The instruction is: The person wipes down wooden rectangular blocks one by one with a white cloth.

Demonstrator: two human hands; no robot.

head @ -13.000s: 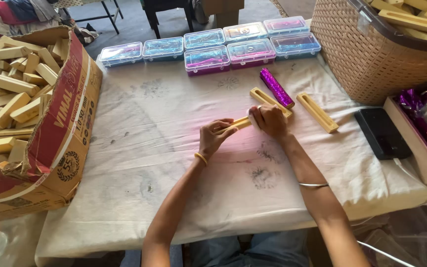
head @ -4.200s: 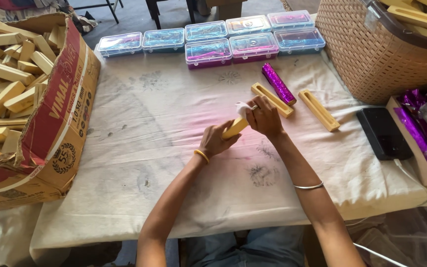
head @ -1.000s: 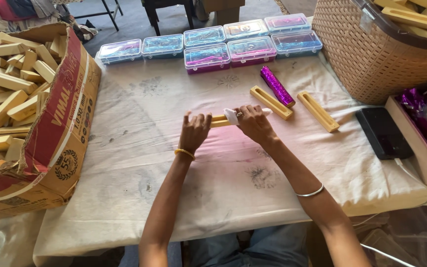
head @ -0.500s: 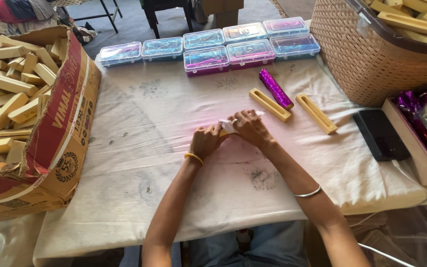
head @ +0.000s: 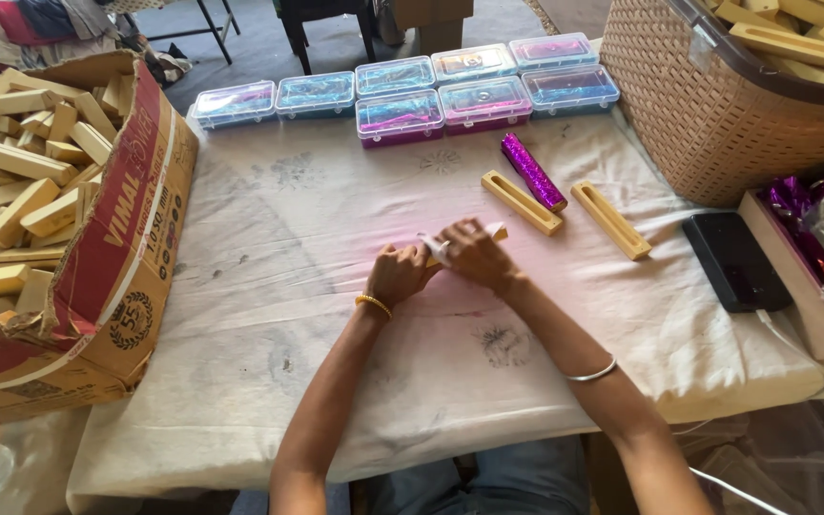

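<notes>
Head view. Both hands meet over the middle of the cloth-covered worktop (head: 269,315) and work one pale wooden block (head: 496,232), of which only the far tip shows past the fingers. The left hand (head: 401,275) is curled shut round the block's near end. The right hand (head: 469,256) is closed over its middle and pinches a small white scrap (head: 434,248) against it; what the scrap is cannot be told.

Change. A second ago the hands were spread apart, with the block held level between them and much of its length in sight. Half a second ago they had drawn together, and now they are pressed close, knuckles nearly touching, the block almost hidden. Judged from this, the work on this block has passed from holding it out to close finger work at its surface.

Surroundings. Beyond the hands lie two more slotted blocks (head: 522,201) (head: 610,219) with a purple glitter stick (head: 532,172) between them, all where they lay before. A carton (head: 116,257) of blocks stands at the left, a wicker basket (head: 708,105) at the right, and a row of clear boxes (head: 402,95) along the far edge. A dark phone (head: 731,259) lies near the basket.
</notes>
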